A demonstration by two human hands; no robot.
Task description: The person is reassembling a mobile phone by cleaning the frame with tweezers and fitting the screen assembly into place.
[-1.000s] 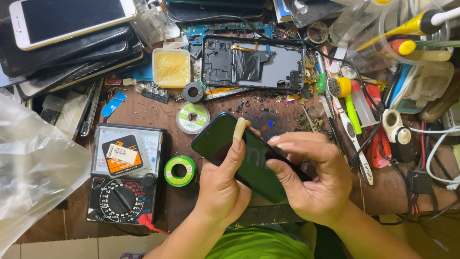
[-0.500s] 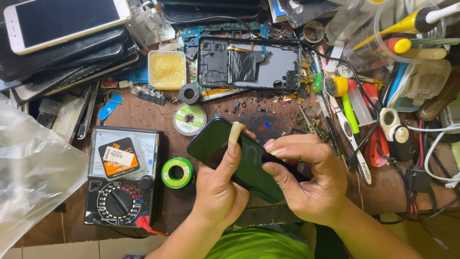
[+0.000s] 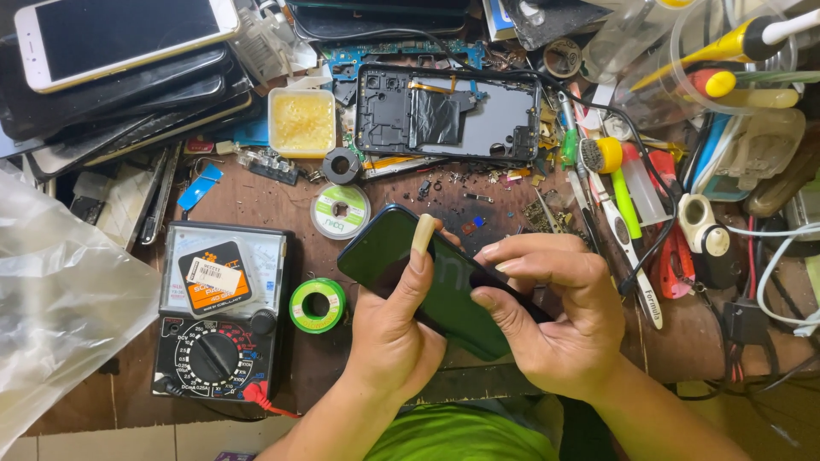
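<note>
Fingers of both hands clamp a dark phone [image 3: 427,277] above the worktop [image 3: 256,201]; its long axis runs upper-left to lower-right, left hand [image 3: 395,341] beneath, right hand [image 3: 555,329] gripping the lower-right end.

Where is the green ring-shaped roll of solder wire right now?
In the head view, the green ring-shaped roll of solder wire lies flat on the brown workbench, between the black analog multimeter and the left hand.
</note>
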